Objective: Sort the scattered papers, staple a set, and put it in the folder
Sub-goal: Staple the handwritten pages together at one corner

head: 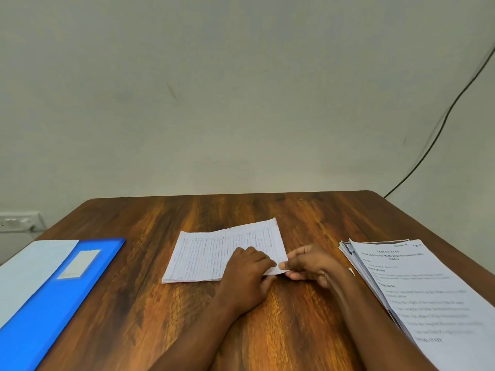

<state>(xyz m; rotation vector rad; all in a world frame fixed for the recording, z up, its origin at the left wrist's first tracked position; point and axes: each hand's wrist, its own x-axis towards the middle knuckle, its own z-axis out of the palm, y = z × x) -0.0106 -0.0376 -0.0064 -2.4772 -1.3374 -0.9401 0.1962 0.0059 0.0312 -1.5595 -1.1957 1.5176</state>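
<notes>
A small stack of lined, handwritten papers (pixel 214 253) lies in the middle of the wooden table (pixel 150 317). My left hand (pixel 247 279) rests on its near right part, fingers curled at the corner. My right hand (pixel 310 265) pinches that same near right corner between thumb and fingers. A blue folder (pixel 53 298) lies shut at the left, with a white label on its cover. No stapler is in view.
A thick pile of printed sheets (pixel 428 298) lies at the right edge of the table, partly under my right forearm. A pale sheet (pixel 29 266) overlaps the folder's left side. A wall stands just behind the table, with a black cable (pixel 439 129) at right.
</notes>
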